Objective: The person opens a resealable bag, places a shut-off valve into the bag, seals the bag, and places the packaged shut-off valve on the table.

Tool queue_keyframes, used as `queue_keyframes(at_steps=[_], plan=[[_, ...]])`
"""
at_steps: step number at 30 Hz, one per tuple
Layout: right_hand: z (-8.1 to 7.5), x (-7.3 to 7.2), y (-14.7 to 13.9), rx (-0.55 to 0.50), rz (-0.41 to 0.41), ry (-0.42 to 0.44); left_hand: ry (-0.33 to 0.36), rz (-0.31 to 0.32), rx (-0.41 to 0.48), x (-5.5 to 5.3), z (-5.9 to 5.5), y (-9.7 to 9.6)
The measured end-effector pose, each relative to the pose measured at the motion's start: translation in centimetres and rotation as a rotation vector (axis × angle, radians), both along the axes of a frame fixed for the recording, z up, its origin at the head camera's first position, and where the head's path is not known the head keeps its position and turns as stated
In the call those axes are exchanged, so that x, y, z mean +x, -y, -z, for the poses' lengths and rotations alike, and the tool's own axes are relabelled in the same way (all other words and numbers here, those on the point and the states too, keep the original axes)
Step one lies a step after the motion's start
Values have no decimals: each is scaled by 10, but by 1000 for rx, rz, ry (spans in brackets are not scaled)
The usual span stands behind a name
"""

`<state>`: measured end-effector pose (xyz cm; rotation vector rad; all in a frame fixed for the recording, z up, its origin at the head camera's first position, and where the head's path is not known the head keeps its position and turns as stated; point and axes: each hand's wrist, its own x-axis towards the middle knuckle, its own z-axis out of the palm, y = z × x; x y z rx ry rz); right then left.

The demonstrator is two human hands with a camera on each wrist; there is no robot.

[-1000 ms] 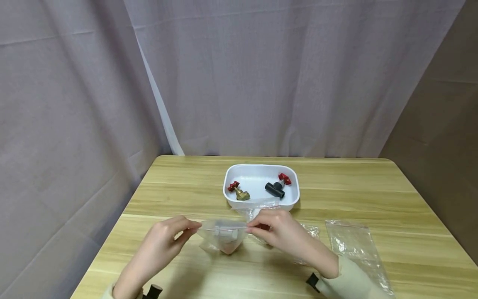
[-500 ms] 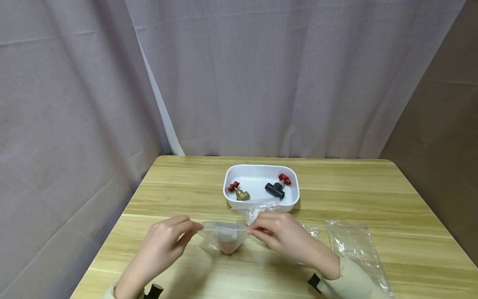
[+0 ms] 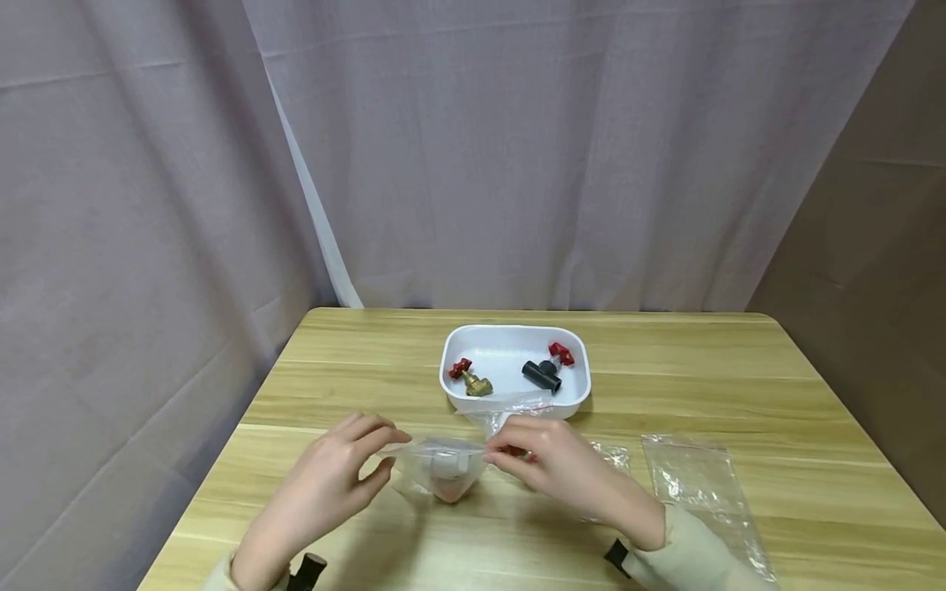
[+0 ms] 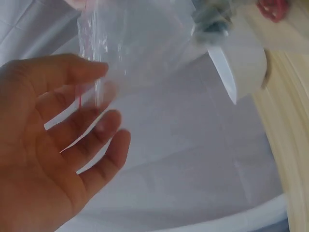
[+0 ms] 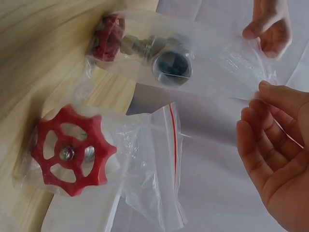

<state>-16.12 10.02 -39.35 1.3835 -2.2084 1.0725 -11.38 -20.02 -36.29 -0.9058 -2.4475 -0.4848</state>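
L hand [image 3: 325, 468] loosely parted; R hand [image 3: 550, 455] in thumb-&-idx pinch.

The held bag [image 5: 215, 60] is showing a red handwheel [image 5: 108, 39], the tray [image 3: 506, 349] plain white, the tabletop [image 3: 739, 369] yellowish wood grain.

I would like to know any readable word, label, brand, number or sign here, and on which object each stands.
None: no word, label, brand, number or sign can be read.
Held bag: no readable print.
Neighbouring bag, with the red handwheel: a plain red stripe, no letters.
Brass valve and black valve in the white tray: too small to tell any marks.
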Motion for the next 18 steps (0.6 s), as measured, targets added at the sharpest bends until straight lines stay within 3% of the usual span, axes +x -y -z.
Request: queue_keyframes(at_steps=[9,18], plan=[[-4,1,5,21,14,-31,-12,145,-96,-17,0,-42],[-3,6,3,56,26,15,-58,172,-170,-23,1,-71]])
